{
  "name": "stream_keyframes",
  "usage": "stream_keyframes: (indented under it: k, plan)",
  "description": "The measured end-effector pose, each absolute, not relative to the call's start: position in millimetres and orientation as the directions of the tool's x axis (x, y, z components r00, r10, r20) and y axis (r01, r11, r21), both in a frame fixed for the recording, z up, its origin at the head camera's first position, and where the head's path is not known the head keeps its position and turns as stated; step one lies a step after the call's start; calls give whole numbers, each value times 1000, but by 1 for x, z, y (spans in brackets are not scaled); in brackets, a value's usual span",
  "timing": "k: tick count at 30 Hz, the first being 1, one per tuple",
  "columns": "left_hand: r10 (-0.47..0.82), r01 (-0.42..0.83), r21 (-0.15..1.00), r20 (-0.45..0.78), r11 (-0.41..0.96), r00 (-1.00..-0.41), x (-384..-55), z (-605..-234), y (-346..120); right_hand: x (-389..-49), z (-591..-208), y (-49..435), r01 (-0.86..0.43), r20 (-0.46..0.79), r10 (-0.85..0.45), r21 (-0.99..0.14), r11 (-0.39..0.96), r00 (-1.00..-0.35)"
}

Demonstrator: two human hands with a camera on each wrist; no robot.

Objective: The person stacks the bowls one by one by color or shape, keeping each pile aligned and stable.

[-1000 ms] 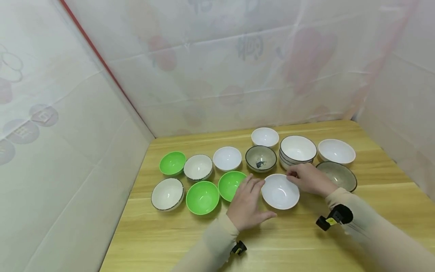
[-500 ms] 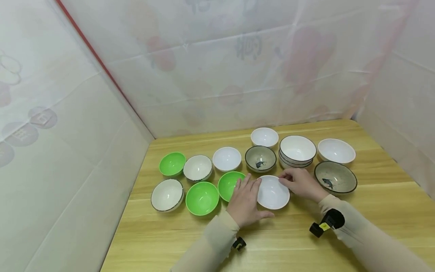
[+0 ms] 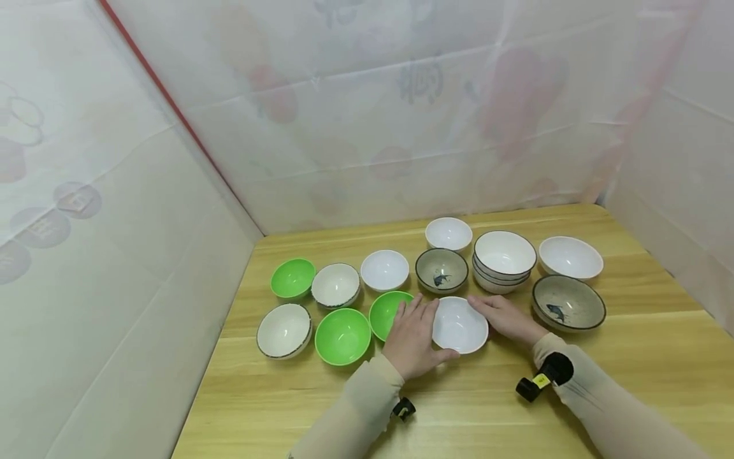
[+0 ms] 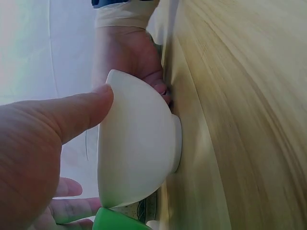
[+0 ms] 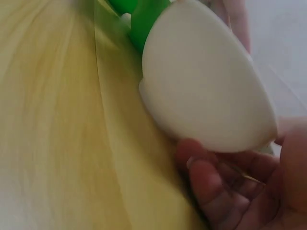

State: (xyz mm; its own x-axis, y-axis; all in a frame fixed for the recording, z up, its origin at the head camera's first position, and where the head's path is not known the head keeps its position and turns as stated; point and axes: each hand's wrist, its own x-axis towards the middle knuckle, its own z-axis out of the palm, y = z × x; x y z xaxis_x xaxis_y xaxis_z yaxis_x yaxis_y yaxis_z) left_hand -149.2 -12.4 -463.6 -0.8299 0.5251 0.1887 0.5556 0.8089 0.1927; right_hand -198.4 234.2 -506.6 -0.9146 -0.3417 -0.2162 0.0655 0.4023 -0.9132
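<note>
A white bowl (image 3: 460, 325) stands upright on the wooden table between both hands. From its right, my right hand (image 3: 504, 317) pinches it, thumb on the rim and curled fingers (image 5: 206, 182) against the underside in the right wrist view. At its left side my left hand (image 3: 411, 341) is spread, with fairly straight fingers by the far rim and the thumb (image 4: 98, 103) touching the near rim. Directly left of the white bowl is a green bowl (image 3: 383, 312), partly hidden by the left hand's fingers. The left wrist view shows the white bowl's foot (image 4: 177, 143) at the tabletop.
Further left stand another green bowl (image 3: 343, 338) and a dark-rimmed cream bowl (image 3: 283, 331). Behind are a grey bowl with a fish picture (image 3: 441, 268) and a stack of black-rimmed white bowls (image 3: 504, 255). To the right lies a larger grey bowl (image 3: 573, 296).
The white bowl has slid left, close to the green bowl, with my right hand moving along. The larger grey bowl, partly covered before, now shows fully. My left hand has barely moved.
</note>
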Motion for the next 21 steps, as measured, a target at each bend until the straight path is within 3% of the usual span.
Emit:
stream_keyframes:
  k: [9, 15, 21]
  plan:
    - [532, 556, 183, 165, 811, -830, -151, -462, -14, -205, -520, 236, 65, -183, -392, -953, 296, -901]
    - [589, 606, 148, 145, 781, -795, -146, -447, -20, -205, -523, 236, 75, -195, -411, -954, 290, -891]
    - [625, 630, 217, 103, 745, -774, -149, -419, -36, -204, -521, 241, 94, -214, -413, -952, 291, -885]
